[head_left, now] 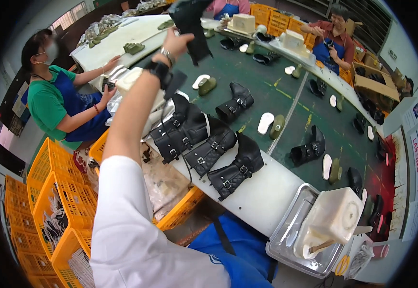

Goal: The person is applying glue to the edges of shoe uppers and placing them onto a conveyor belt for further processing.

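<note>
My left hand (176, 44) is raised at the end of my stretched-out left arm, over the far side of the work surface. It grips a black boot (194, 31), partly cut off by the upper edge of the picture. A metal watch and a black strap sit around my wrist. Nearer to me, several black buckled boots (238, 165) lie side by side on the white ledge (266, 189). Another black boot (236, 102) lies on the green conveyor belt (247, 72). My right hand is out of the picture.
Green shoe lasts (277, 126) and white insoles (265, 123) lie on the belt. A metal tray (290, 218) holds a cream container (331, 216) at right. Yellow crates (65, 192) stand at left. A co-worker in green (55, 103) sits left; another (336, 41) works across the belt.
</note>
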Action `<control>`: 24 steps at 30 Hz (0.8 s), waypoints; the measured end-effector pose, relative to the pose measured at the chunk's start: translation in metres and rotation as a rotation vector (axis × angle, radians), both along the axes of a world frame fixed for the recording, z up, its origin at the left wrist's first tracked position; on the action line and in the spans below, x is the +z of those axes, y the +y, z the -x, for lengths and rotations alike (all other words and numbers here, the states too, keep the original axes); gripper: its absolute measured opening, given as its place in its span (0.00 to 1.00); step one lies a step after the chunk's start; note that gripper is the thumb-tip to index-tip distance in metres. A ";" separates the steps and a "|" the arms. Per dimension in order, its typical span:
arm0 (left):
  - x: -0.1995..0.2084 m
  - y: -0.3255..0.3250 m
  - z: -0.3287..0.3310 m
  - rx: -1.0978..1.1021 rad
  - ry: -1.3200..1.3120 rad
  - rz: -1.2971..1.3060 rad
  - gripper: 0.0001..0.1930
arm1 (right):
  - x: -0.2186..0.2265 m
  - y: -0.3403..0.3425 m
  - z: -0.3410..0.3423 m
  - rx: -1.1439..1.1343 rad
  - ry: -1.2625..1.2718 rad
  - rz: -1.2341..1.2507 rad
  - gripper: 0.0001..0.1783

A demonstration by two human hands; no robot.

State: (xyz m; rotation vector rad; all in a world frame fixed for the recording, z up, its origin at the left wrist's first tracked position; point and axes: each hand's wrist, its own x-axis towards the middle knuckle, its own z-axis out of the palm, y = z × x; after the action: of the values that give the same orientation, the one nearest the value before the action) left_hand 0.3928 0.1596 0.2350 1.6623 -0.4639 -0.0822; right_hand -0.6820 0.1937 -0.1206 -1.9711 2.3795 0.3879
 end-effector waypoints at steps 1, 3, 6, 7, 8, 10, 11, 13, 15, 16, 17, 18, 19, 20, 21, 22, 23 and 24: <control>0.005 -0.004 -0.018 0.105 -0.206 -0.144 0.29 | 0.011 0.009 0.002 -0.001 0.025 -0.030 0.25; 0.005 -0.006 -0.066 0.247 -0.479 -0.445 0.29 | 0.024 0.018 0.002 0.011 0.066 -0.089 0.25; -0.011 -0.024 -0.085 0.292 -0.601 -0.777 0.23 | 0.033 0.027 -0.008 0.019 0.114 -0.173 0.24; -0.027 -0.035 -0.094 0.293 -0.629 -0.919 0.22 | 0.036 0.030 -0.011 0.017 0.131 -0.198 0.23; -0.040 -0.046 -0.103 0.295 -0.659 -1.062 0.21 | 0.039 0.032 -0.016 0.017 0.145 -0.224 0.23; -0.068 -0.056 -0.112 0.273 -0.595 -1.126 0.19 | 0.042 0.033 -0.028 0.018 0.168 -0.272 0.23; -0.082 -0.056 -0.123 0.280 -0.555 -1.135 0.18 | 0.041 0.031 -0.042 0.022 0.169 -0.294 0.22; -0.114 -0.055 -0.136 0.292 -0.509 -1.182 0.17 | 0.037 0.031 -0.058 0.020 0.179 -0.328 0.22; -0.138 -0.056 -0.139 0.300 -0.403 -1.183 0.16 | 0.026 0.025 -0.082 0.019 0.180 -0.350 0.21; -0.151 -0.057 -0.142 0.312 -0.405 -1.182 0.15 | 0.019 0.021 -0.094 0.021 0.180 -0.356 0.21; -0.158 -0.057 -0.146 0.342 -0.408 -1.147 0.13 | 0.010 0.014 -0.108 0.029 0.170 -0.362 0.21; -0.162 -0.054 -0.150 0.353 -0.394 -1.134 0.11 | 0.000 0.008 -0.118 0.037 0.164 -0.369 0.20; -0.169 -0.050 -0.160 0.394 -0.407 -1.121 0.13 | -0.009 0.003 -0.129 0.046 0.157 -0.375 0.20; -0.174 -0.045 -0.170 0.441 -0.421 -1.106 0.15 | -0.019 -0.005 -0.143 0.059 0.147 -0.379 0.20; -0.180 -0.047 -0.165 0.465 -0.375 -1.128 0.20 | -0.027 -0.009 -0.152 0.069 0.142 -0.386 0.20; -0.185 -0.050 -0.158 0.488 -0.329 -1.147 0.26 | -0.035 -0.013 -0.160 0.078 0.136 -0.391 0.19; -0.188 -0.047 -0.153 0.334 -0.220 -1.268 0.28 | -0.038 -0.013 -0.164 0.085 0.136 -0.399 0.19; -0.189 -0.048 -0.151 0.174 -0.110 -1.379 0.29 | -0.041 -0.012 -0.168 0.091 0.137 -0.405 0.19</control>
State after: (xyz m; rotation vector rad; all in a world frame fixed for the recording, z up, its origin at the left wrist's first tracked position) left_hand 0.5437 0.1120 0.0459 3.0646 -0.3324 -0.2112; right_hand -0.5139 0.1819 -0.1619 -1.9140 2.0694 0.9514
